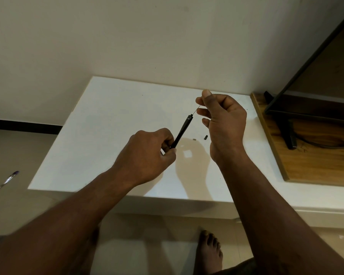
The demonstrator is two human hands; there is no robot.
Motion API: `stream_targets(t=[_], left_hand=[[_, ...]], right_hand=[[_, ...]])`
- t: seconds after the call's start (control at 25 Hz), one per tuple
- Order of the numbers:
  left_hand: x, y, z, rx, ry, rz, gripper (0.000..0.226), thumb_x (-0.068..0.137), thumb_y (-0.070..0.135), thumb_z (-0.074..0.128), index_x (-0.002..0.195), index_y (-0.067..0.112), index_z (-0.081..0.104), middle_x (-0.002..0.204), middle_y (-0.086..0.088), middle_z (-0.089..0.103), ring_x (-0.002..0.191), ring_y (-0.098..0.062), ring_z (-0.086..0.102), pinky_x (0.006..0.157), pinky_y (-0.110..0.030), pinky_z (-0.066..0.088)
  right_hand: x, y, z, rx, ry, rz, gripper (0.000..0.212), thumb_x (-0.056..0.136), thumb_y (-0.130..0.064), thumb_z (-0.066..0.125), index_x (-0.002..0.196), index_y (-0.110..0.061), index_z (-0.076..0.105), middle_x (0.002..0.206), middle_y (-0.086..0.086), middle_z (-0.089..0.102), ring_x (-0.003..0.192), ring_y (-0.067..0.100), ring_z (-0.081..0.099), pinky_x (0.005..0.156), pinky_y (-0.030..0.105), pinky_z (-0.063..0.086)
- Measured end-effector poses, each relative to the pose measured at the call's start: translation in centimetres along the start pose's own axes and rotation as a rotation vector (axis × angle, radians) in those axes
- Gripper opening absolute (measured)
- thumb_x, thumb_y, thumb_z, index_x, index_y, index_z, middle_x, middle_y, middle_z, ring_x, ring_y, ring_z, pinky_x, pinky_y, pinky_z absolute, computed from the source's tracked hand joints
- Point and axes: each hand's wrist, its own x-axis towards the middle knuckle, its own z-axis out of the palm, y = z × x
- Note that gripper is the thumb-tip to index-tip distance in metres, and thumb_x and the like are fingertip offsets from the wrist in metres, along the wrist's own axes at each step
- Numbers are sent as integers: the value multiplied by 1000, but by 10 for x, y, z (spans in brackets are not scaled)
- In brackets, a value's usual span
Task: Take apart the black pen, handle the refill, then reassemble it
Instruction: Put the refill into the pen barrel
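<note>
Black pen barrel (182, 132), slim and plastic, is held tilted above the white tabletop (99, 120), its lower end clamped in the left hand (147, 155) so the open upper end faces the other hand. The right hand (220, 116) pinches a thin, wire-like refill (197, 109) between thumb and forefinger, its lower end at the barrel mouth, apparently lined up to slide along the barrel's axis. Two small loose parts, one grey (194, 139) and one black (205, 137), lie on the table just below, probably parked within reach for reassembly.
</note>
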Motion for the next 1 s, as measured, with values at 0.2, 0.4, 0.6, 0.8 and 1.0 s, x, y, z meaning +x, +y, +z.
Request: stream_targets(t=[0.2, 0.4, 0.6, 0.8, 1.0], left_hand=[[0, 0, 0, 6, -4, 16, 15, 89, 43, 66, 99, 32, 66, 73, 28, 61, 63, -7, 69, 64, -36, 62], [0, 0, 0, -2, 17, 17, 16, 89, 43, 66, 99, 30, 67, 76, 26, 61, 65, -5, 70, 65, -31, 61], [1, -1, 2, -14, 23, 14, 15, 91, 40, 69, 102, 29, 67, 84, 22, 66, 70, 1, 68, 65, -19, 54], [2, 1, 1, -34, 45, 1, 13, 92, 37, 71, 99, 26, 68, 89, 14, 75, 70, 0, 68, 64, -15, 50], [2, 5, 0, -51, 62, -10, 13, 92, 35, 71, 98, 24, 68, 89, 11, 76, 71, -4, 69, 65, -16, 51]], right_hand=[[-3, -1, 5, -123, -6, -132, 19, 98, -33, 74, 86, -18, 73, 90, -4, 82, 81, 13, 75, 74, 24, 55], [-5, 0, 5, -163, -45, -163, 18, 98, -33, 75, 84, -20, 73, 90, -2, 82, 85, 17, 76, 78, 31, 57], [-5, 0, 5, -174, -106, -186, 16, 96, -32, 75, 83, -23, 73, 91, 1, 82, 87, 21, 76, 77, 31, 56], [-6, 1, 5, -158, -163, -203, 13, 95, -26, 76, 90, -14, 78, 91, 2, 81, 85, 14, 75, 72, 19, 52], [-7, -1, 5, -116, -181, -197, 8, 95, -19, 75, 91, -14, 78, 93, 4, 81, 85, 13, 75, 70, 15, 52]])
